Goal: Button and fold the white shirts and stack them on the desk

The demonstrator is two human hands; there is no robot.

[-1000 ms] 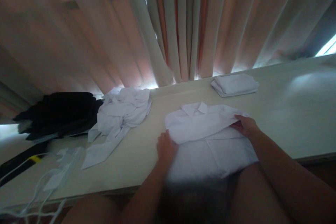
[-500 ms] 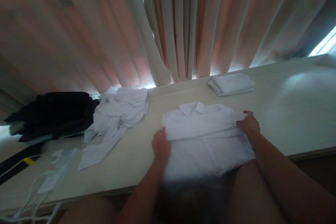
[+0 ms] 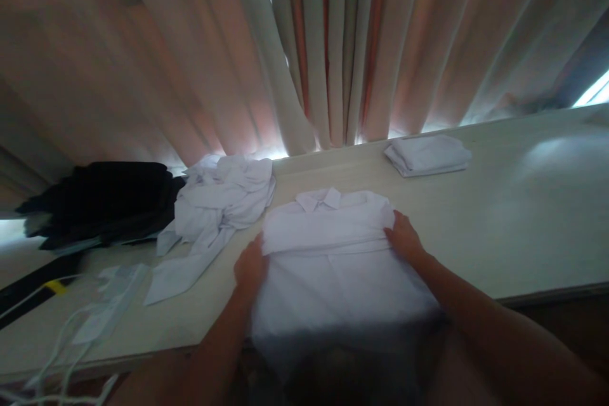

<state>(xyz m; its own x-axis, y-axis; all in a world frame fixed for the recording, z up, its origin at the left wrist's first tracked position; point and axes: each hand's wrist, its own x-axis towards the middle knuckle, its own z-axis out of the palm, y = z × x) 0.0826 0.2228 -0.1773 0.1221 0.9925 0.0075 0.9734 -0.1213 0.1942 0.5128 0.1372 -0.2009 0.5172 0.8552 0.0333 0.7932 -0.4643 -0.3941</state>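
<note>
A white collared shirt (image 3: 333,279) lies front up before me, its collar toward the curtain and a sleeve-like band folded across the chest. The lower end hangs past the table's front edge and fades into shadow. At the shirt's left side, my left hand (image 3: 251,264) is closed on the folded edge, the fingertips partly hidden by cloth. On the opposite side my right hand (image 3: 404,238) pinches the edge of the shirt, with the thumb on top. Both hands are at about the same height, level with the band.
A folded white garment (image 3: 428,155) rests at the back of the table (image 3: 495,222). To the left are a crumpled white shirt (image 3: 219,196) and a black clothing pile (image 3: 118,200). A power strip (image 3: 111,304) with white cables lies at the front left. Curtains (image 3: 200,63) hang behind.
The shirt has shifted left on the table with both hands. My right hand has moved inward from an extended sleeve end, which is now tucked in at the shirt's side.
</note>
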